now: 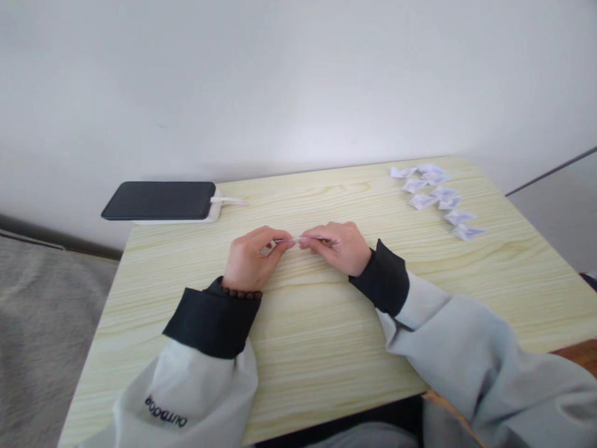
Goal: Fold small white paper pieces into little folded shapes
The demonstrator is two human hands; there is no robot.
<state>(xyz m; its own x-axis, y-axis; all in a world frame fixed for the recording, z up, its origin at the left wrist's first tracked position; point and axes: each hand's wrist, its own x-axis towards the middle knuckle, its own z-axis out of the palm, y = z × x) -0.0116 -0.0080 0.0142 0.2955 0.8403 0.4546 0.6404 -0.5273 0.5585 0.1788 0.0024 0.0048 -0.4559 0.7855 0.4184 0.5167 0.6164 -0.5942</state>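
Between my two hands, over the middle of the table, is a small piece of white paper (296,239), seen nearly edge-on. My left hand (255,252) pinches its left end between thumb and fingers. The right end is pinched the same way by my right hand (339,246). Most of the paper is hidden by the fingers, so its folded shape cannot be made out. Several folded white paper pieces (422,201) with pointed ends lie in a loose cluster at the table's back right, apart from my hands.
A black phone (161,200) rests on a white block (214,208) at the back left, with a white cable (231,201) coming out to the right. The wooden-patterned table (317,342) meets a white wall (298,81) behind. Grey fabric (41,323) shows at the left.
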